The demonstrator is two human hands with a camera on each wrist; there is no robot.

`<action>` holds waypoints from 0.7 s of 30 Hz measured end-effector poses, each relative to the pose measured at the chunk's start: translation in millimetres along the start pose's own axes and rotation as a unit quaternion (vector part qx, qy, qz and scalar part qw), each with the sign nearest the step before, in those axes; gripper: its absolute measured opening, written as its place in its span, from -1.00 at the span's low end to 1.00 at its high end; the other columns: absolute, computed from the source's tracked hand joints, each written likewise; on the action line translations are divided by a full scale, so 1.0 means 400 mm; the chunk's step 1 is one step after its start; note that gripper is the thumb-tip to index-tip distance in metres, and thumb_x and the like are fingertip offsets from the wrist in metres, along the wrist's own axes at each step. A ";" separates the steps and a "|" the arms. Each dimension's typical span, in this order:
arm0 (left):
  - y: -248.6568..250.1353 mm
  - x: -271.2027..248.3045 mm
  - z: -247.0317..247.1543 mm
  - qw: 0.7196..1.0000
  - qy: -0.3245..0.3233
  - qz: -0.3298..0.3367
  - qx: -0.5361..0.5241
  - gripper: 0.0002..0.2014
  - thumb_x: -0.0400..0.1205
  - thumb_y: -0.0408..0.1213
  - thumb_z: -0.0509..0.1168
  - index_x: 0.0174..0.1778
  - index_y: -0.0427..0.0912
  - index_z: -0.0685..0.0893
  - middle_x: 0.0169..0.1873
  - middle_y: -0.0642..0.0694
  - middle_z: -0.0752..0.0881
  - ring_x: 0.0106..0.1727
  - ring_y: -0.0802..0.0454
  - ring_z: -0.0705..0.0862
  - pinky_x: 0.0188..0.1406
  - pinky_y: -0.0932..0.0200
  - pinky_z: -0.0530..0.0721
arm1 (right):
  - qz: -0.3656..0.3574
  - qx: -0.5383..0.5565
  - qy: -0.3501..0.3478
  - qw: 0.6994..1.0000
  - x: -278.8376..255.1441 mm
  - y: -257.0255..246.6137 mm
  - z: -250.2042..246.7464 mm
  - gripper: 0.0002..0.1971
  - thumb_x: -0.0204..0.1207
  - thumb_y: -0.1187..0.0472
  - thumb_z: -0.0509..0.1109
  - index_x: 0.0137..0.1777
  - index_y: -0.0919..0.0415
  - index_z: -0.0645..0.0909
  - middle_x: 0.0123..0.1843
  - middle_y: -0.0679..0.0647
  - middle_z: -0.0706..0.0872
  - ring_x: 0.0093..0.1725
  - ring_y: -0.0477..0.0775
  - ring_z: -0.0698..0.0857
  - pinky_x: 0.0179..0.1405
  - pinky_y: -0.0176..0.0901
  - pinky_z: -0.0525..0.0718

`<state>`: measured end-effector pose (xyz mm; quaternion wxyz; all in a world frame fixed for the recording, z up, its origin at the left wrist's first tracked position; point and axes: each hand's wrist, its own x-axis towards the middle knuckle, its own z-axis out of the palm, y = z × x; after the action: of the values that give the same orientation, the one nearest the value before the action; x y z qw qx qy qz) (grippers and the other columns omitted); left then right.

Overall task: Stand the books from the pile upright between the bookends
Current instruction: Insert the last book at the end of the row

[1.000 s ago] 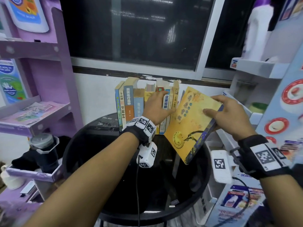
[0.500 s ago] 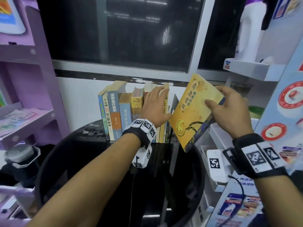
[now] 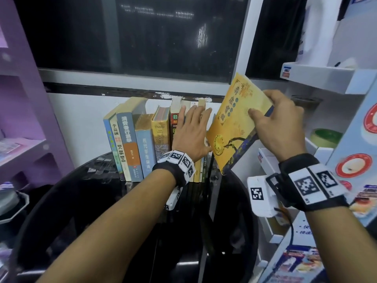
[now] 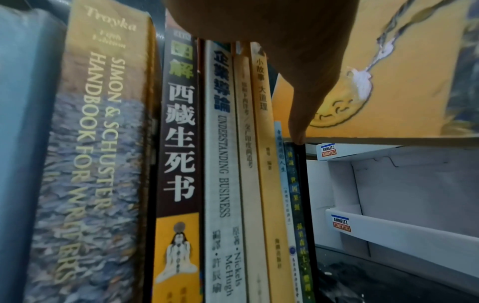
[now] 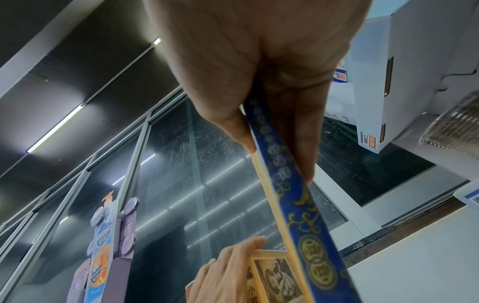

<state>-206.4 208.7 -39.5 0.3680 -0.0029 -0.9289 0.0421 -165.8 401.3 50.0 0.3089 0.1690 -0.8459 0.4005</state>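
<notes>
The yellow book (image 3: 234, 127) is held in the air by the right hand (image 3: 279, 123), pinched near its top corner with the thumb on the front cover and the fingers behind the blue spine edge; the right wrist view shows the same pinch across the blue edge (image 5: 290, 184). Compared with a second ago, the book has been lifted higher and turned closer to upright, though it is still tilted, its lower corner hanging above the black table (image 3: 234, 221) just to the right of the row of books (image 3: 142, 144).

The row is steadied by the left hand (image 3: 191, 135), which is laid flat with straight fingers against the spines and tops of the rightmost standing books; nothing is grasped by it. In the left wrist view the thumb (image 4: 300, 114) is seen just beside the thin books at the end of the row, with the yellow cover directly to its right.

A dark upright edge at the right end of the row is taken to be a bookend (image 4: 309, 205), but this cannot be told for certain. The insertion appears to be near: the book is judged to need lowering into the gap beside the last thin book. No pile is seen in these views.
</notes>
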 end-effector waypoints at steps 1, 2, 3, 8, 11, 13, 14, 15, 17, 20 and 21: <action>-0.001 0.000 0.006 1.000 0.004 -0.001 0.006 0.02 0.34 0.38 0.34 0.60 -0.14 0.19 0.53 -0.15 0.33 0.61 -0.15 0.22 0.65 -0.24 -0.19 | -0.002 -0.001 0.001 1.000 0.003 0.003 0.004 -0.65 0.61 0.16 0.37 0.39 0.10 0.56 0.05 -0.07 0.65 -0.02 -0.12 0.41 -0.01 -0.41 0.39; -0.002 0.000 0.011 1.000 0.009 -0.003 0.009 0.00 0.35 0.35 0.34 0.60 -0.14 0.20 0.52 -0.15 0.34 0.59 -0.15 0.25 0.65 -0.24 -0.19 | -0.003 0.001 0.002 1.000 0.004 0.004 0.007 -0.65 0.62 0.15 0.36 0.39 0.09 0.55 0.11 -0.04 0.68 0.02 -0.13 0.36 0.01 -0.36 0.38; -0.004 0.000 0.014 1.000 0.013 -0.004 0.011 -0.02 0.36 0.33 0.34 0.60 -0.14 0.21 0.52 -0.16 0.35 0.57 -0.16 0.27 0.65 -0.23 -0.19 | -0.003 0.003 0.004 1.000 0.004 0.003 0.009 -0.65 0.63 0.15 0.35 0.40 0.09 0.55 0.16 -0.02 0.69 0.03 -0.15 0.32 0.01 -0.32 0.36; -0.016 -0.002 0.011 1.000 -0.004 0.004 0.023 0.02 0.33 0.28 0.38 0.63 -0.12 0.14 0.56 -0.17 0.28 0.58 -0.18 0.24 0.64 -0.19 -0.24 | 0.003 0.014 0.029 0.999 0.018 -0.001 0.047 -0.68 0.59 0.14 0.35 0.33 0.12 0.57 0.11 0.03 0.71 0.07 0.01 0.55 0.23 -0.05 0.56; -0.026 -0.007 0.003 1.000 -0.008 0.002 0.027 0.03 0.34 0.28 0.38 0.63 -0.13 0.13 0.56 -0.18 0.27 0.58 -0.18 0.24 0.65 -0.17 -0.22 | 0.009 0.009 0.042 0.999 0.015 -0.011 0.064 -0.69 0.58 0.12 0.34 0.30 0.10 0.55 0.08 0.10 0.72 0.14 0.23 0.63 0.15 0.24 0.67; -0.027 -0.010 0.001 1.000 -0.003 0.000 0.024 0.01 0.34 0.30 0.36 0.62 -0.15 0.16 0.53 -0.18 0.30 0.56 -0.19 0.26 0.66 -0.17 -0.18 | 0.023 0.002 0.039 0.999 0.017 -0.008 0.068 -0.70 0.63 0.15 0.31 0.33 0.13 0.52 0.01 0.05 0.62 0.09 0.05 0.49 0.16 0.14 0.64; -0.028 -0.011 0.001 1.000 -0.002 -0.002 0.026 0.01 0.34 0.29 0.36 0.61 -0.15 0.17 0.52 -0.18 0.32 0.55 -0.18 0.28 0.66 -0.17 -0.17 | 0.028 -0.002 0.042 0.999 0.020 -0.002 0.071 -0.70 0.64 0.16 0.29 0.35 0.16 0.51 0.01 0.06 0.58 0.07 0.02 0.42 0.16 0.12 0.61; -0.028 -0.012 0.002 1.000 -0.001 -0.003 0.028 0.01 0.33 0.28 0.38 0.61 -0.15 0.18 0.51 -0.18 0.33 0.54 -0.18 0.29 0.66 -0.16 -0.16 | 0.031 -0.005 0.047 0.998 0.021 0.001 0.072 -0.69 0.65 0.17 0.28 0.36 0.17 0.50 0.03 0.09 0.60 0.06 0.05 0.41 0.17 0.12 0.59; -0.029 -0.012 0.002 0.999 0.003 -0.004 0.032 0.00 0.32 0.26 0.39 0.60 -0.15 0.19 0.50 -0.18 0.34 0.53 -0.19 0.30 0.66 -0.16 -0.16 | 0.033 -0.006 0.054 0.998 0.024 -0.003 0.078 -0.68 0.65 0.17 0.27 0.37 0.19 0.49 0.14 0.20 0.66 0.12 0.13 0.47 0.18 0.14 0.61; -0.031 -0.014 0.002 0.999 0.005 -0.005 0.033 -0.03 0.34 0.27 0.36 0.60 -0.14 0.20 0.50 -0.18 0.33 0.52 -0.19 0.30 0.65 -0.15 -0.18 | 0.025 -0.015 0.058 0.998 0.033 -0.017 0.106 -0.68 0.63 0.16 0.27 0.35 0.21 0.48 0.14 0.26 0.71 0.13 0.27 0.64 0.11 0.19 0.70; -0.031 -0.015 0.002 0.999 0.006 -0.005 0.034 -0.03 0.34 0.27 0.36 0.59 -0.14 0.20 0.50 -0.18 0.34 0.52 -0.19 0.31 0.65 -0.15 -0.18 | 0.018 -0.023 0.054 0.998 0.035 -0.020 0.118 -0.68 0.63 0.17 0.27 0.34 0.22 0.47 0.12 0.27 0.72 0.08 0.31 0.68 0.08 0.19 0.72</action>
<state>-202.5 196.2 -43.3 0.3738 0.0140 -0.9246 0.0717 -190.4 359.1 40.8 0.3503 0.1248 -0.8402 0.3948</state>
